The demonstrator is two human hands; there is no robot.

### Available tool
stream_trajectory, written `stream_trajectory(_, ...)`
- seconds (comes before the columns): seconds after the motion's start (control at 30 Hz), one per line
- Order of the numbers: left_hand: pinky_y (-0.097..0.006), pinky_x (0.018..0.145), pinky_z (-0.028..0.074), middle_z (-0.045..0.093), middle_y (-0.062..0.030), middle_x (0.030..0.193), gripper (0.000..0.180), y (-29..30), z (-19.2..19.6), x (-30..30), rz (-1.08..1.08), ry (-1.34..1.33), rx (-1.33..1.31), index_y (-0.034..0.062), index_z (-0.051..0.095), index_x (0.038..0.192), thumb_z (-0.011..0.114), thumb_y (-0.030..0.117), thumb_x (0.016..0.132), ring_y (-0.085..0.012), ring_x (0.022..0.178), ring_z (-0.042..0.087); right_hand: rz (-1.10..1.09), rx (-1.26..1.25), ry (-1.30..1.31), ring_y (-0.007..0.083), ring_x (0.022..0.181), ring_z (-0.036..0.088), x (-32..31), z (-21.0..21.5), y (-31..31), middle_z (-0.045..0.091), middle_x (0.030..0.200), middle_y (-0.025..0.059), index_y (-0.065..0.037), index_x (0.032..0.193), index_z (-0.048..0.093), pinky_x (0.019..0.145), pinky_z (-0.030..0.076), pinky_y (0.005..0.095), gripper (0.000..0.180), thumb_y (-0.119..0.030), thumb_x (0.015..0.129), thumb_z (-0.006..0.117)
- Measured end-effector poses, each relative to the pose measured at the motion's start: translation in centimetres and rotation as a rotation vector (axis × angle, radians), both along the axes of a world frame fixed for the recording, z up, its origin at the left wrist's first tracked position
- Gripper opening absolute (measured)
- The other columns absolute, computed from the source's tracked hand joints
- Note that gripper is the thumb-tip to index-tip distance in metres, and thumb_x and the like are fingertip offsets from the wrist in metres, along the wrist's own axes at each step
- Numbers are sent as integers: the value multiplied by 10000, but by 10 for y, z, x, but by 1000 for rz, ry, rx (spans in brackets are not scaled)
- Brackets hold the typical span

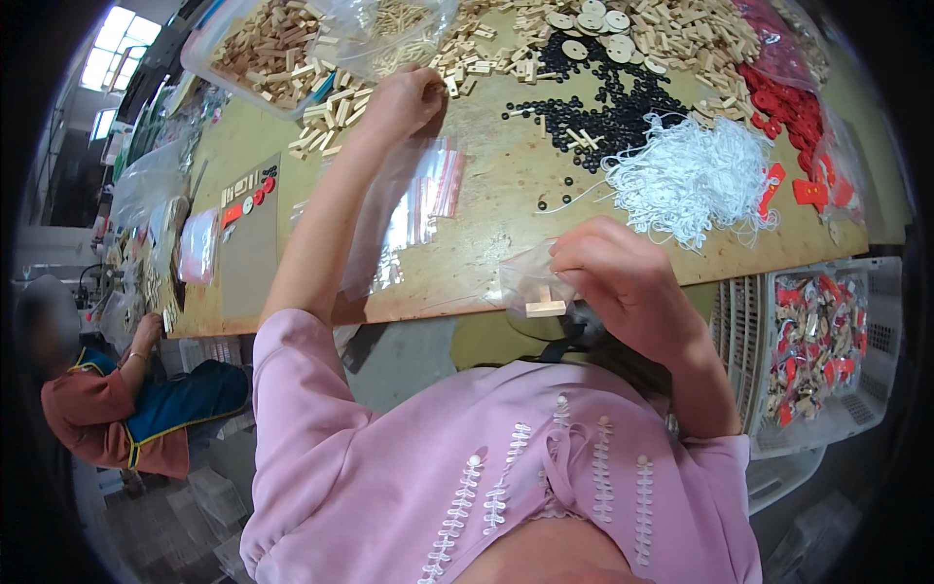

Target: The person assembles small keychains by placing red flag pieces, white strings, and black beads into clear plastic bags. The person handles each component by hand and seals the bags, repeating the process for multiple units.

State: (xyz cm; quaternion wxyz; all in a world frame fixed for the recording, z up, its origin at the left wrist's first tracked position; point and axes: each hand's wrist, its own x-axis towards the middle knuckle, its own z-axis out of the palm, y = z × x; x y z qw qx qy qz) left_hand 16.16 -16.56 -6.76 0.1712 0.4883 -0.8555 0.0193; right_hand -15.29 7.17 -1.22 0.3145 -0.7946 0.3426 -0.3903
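My right hand (pixel 628 282) pinches the upper edge of a small clear plastic bag (pixel 520 280) just past the table's near edge. Inside the bag lie pale wooden blocks (pixel 546 309). Stretched far across the table, my left hand (pixel 404 102) has its fingers curled together at the edge of a heap of small wooden blocks (pixel 472 66). What its fingertips hold, if anything, is hidden. Below that forearm, a stack of flat clear bags (pixel 420 209) with red-striped edges rests on the table.
Black rings (pixel 608 92), white cords (pixel 686 180), round wooden discs (pixel 591 21) and red parts (pixel 786 102) lie heaped on the table. A sample board (pixel 251 263) is at left. A crate (pixel 866 389) of filled bags stands at right. Another person (pixel 126 399) sits at left.
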Motion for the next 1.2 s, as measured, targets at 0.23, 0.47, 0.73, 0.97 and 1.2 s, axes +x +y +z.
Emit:
stream_trajectory(0.23, -215, 718, 487, 745, 2, 953, 221, 62, 56, -35, -154, 901, 769, 64, 747, 1067, 786, 236, 934, -42, 850, 646, -48, -87, -4, 328, 962, 688, -14, 6, -10, 695, 1033, 164, 12, 962, 667, 828, 554, 376, 80, 9, 882, 665)
stream_trajectory(0.47, -192, 653, 439, 649, 36, 879, 260, 170, 112, -87, -412, 521, 476, 2, 701, 1145, 786, 40, 902, -36, 735, 553, -13, -125, 5, 289, 988, 682, -8, 16, -18, 663, 1124, 158, -8, 960, 676, 834, 546, 342, 74, -5, 888, 664)
stream_trajectory(0.73, -253, 648, 513, 714, -32, 893, 213, 174, 116, -101, -460, 554, 376, 55, 731, 1087, 785, 110, 889, -100, 712, 630, -25, -122, -26, 313, 1003, 690, -10, 14, -17, 671, 1178, 180, -14, 969, 689, 853, 549, 359, 78, -7, 896, 665)
stream_trajectory(0.97, -316, 710, 548, 729, -79, 942, 150, 62, 63, -103, -188, 349, 155, 63, 766, 1050, 747, 121, 913, -175, 759, 682, -48, 12, -135, 310, 1009, 697, -22, 14, 0, 688, 1209, 205, -25, 996, 696, 853, 547, 353, 204, 109, 843, 677)
stream_trajectory(1.2, -423, 807, 563, 712, -89, 944, 221, -10, 6, -135, -132, -16, -40, 107, 764, 1027, 770, 274, 883, -296, 910, 708, -112, 46, -145, 276, 994, 703, -35, 2, 11, 695, 1212, 173, -40, 994, 688, 806, 547, 336, 203, 104, 851, 671)
